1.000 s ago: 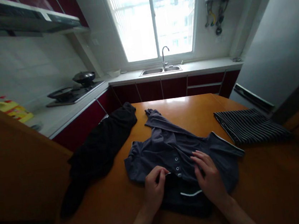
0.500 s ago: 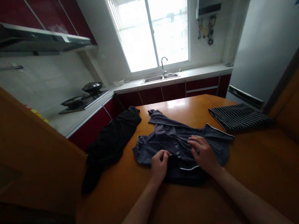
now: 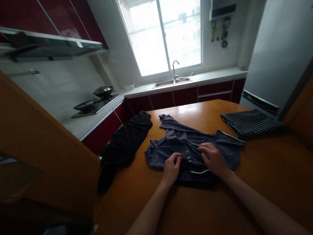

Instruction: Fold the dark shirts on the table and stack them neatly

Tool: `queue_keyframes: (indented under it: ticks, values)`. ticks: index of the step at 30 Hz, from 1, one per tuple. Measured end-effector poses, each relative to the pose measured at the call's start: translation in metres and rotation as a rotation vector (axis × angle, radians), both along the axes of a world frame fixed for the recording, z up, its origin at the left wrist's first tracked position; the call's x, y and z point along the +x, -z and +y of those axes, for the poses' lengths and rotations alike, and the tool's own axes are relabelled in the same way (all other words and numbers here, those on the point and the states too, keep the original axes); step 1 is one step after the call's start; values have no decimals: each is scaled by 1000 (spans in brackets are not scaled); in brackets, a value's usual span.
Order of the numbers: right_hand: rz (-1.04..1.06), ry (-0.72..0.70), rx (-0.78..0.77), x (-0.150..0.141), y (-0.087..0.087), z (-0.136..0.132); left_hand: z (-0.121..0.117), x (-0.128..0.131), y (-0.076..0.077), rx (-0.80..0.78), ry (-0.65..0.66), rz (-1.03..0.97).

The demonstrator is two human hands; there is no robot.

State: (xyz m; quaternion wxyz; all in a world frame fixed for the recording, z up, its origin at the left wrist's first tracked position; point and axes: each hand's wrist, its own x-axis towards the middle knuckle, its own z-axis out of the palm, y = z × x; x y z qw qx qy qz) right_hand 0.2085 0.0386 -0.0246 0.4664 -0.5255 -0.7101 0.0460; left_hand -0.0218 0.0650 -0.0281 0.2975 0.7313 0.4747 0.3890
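A dark grey-blue shirt [image 3: 166, 150] with metal-ringed buttons and white piping lies spread on the table, its collar end towards me. My left hand [image 3: 171, 168] rests at the left of the collar. Its fingers are loosely bent, with a gap between thumb and forefinger, and the fingertips touch the fabric. On the other side of the buttons my right hand [image 3: 214, 159] lies on the shirt with fingers stretched out, holding nothing. The dark collar part [image 3: 194, 181] lies between and below the hands, partly covered by them.
A black garment [image 3: 125, 141] lies along the left side of the wooden table [image 3: 207, 217]. A folded black-and-white striped cloth [image 3: 254, 122] is at the right, near the fridge [image 3: 280, 43]. Beyond are a sink [image 3: 166, 83] and a stove with pans [image 3: 104, 91].
My left hand has loosened its pinch at the collar, and its fingers have spread a little. The right hand stays on the shirt. The view has shifted slightly left.
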Motion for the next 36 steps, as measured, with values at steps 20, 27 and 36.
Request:
queue_keyframes:
  ticks: [20,27,36]
  values:
    - [4,-12,-94,1,5,3,-2,-1,1,115,54,178]
    - [16,-18,-76,2,7,3,-2,-2,-2,100,62,185]
    - [23,-26,-88,3,-21,-4,2,-6,-7,77,143,224]
